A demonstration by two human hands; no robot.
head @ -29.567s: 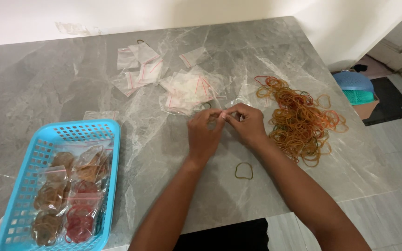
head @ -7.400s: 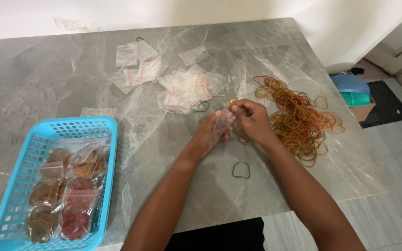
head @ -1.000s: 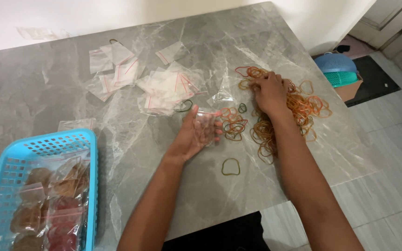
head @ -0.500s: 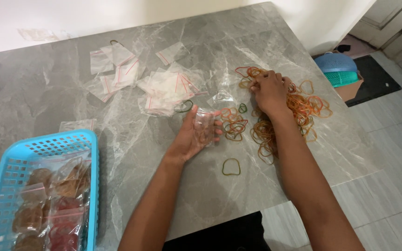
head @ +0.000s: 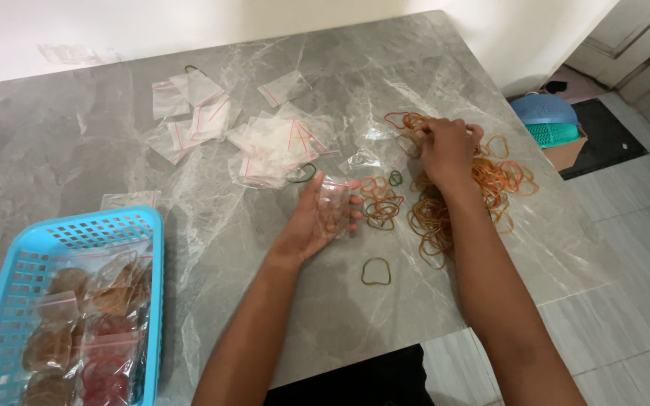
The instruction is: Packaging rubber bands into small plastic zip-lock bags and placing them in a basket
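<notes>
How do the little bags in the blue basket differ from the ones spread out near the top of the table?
The bags in the blue basket are filled with brown and red bands and look bulgy; the bags on the table look flat and empty. The filled bags are packed close together, while the empty bags lie loosely scattered. Both kinds are small, clear plastic pouches with a red strip at the mouth.
</notes>
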